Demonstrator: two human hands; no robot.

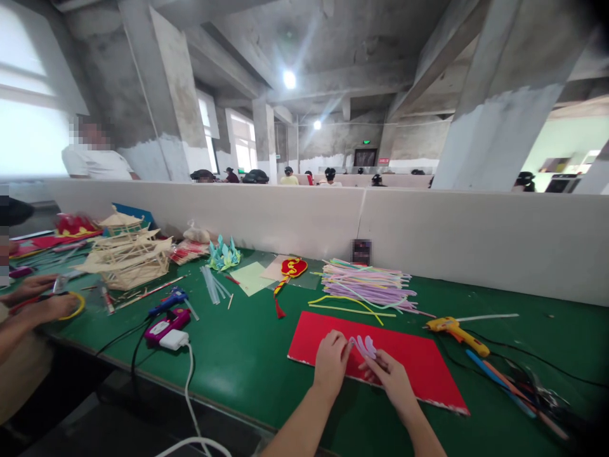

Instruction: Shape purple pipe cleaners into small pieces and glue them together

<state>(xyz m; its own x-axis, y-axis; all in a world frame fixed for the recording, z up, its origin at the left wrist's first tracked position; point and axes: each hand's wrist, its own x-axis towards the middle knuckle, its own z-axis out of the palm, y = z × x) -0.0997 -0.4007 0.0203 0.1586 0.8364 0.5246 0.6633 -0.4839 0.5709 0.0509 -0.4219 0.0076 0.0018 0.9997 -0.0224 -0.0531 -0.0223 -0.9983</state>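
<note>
On the green table (238, 363) lies a red board (428, 374), with a pile of thin pastel strips (366, 287) just behind it, and over the board the left hand (332, 355) and the right hand (392, 376) both grasp a small lilac looped piece (368, 346) between them.

No readable text, the far green sign (366, 141) and red sign (383, 162) too small for reading
</note>
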